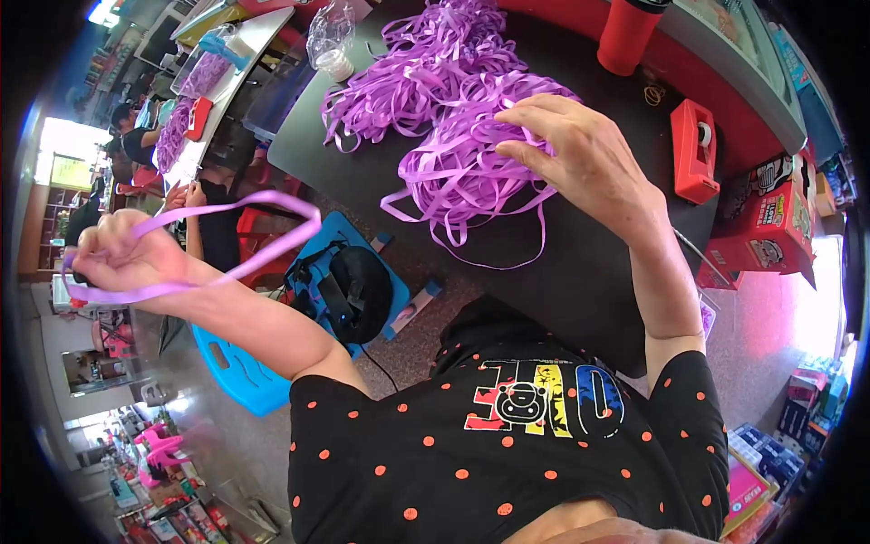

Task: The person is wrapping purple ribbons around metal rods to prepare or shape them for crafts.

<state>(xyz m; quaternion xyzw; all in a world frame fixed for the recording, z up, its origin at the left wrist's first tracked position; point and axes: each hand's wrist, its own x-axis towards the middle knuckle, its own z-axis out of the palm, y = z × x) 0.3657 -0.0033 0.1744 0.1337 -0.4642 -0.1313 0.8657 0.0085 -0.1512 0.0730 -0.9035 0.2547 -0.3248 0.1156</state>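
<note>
Out to the left, my left hand (131, 247) is closed on a purple ribbon loop (263, 265), which swings out toward the middle. My right hand (584, 154) hovers at the right side of a large heap of purple ribbon (471, 172), its thumb and fingers apart. Whether its fingertips touch the ribbon I cannot tell. The heap lies tangled on the dark table (580, 290), and several loops hang toward the near side.
A red tape dispenser (696, 150), a red cylindrical container (630, 36) and a clear plastic bag (331, 41) stand on the table. A blue stool (237, 367) holds a black bag (358, 290). Further left, people sit at a white table with more ribbon (172, 136). A red box (766, 222) is at right.
</note>
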